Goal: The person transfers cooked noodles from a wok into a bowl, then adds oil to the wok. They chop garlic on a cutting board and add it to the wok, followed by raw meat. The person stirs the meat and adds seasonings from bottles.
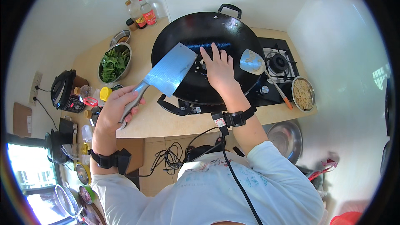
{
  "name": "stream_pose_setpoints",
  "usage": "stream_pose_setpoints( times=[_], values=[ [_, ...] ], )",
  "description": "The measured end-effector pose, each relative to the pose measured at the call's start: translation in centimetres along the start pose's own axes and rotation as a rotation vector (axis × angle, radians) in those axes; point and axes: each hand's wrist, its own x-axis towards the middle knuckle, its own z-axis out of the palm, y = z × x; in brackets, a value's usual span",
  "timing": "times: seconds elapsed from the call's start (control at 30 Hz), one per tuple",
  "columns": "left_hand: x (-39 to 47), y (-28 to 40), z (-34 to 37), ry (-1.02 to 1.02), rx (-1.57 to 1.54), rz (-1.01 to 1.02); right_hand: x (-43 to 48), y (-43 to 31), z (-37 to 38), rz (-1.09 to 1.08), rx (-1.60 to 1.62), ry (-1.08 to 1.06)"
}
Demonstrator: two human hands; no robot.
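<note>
My left hand grips the metal handle of a cleaver, whose broad blade hangs over the near left part of a large black wok. Over the wok's middle, my right hand is spread, with nothing seen in it. Small pale chopped pieces lie in the wok below and left of its fingers. A metal spatula rests across the wok's right rim, its wooden-ended handle pointing towards the near right. Whether the right fingertips touch the wok cannot be told.
A steel bowl of leafy greens, a smaller metal bowl and bottles stand left of the wok. Right of it are a gas burner and a bowl of pale shredded food. A black electric cooker stands far left.
</note>
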Motion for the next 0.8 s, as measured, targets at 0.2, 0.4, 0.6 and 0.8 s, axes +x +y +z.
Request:
stream_pose_setpoints(
  times=[0.2, 0.4, 0.6, 0.8],
  values=[
    [0.2, -0.5, 0.7, 0.027, -0.039, 0.013, -0.3, -0.4, -0.3, -0.136, 0.126, -0.058],
    [-1.3, -0.8, 1.2, 0.042, -0.06, 0.045, -1.0, 0.2, -0.8, 0.071, -0.031, 0.003],
    [-3.6, -3.1, 1.7, 0.131, -0.191, 0.14, -1.3, 0.5, -2.9, 0.128, 0.05, 0.063],
    [-13.3, -9.4, 0.3, 0.296, -0.425, 0.301, -2.5, -2.4, -4.1, 0.069, 0.165, 0.318]
  ],
)
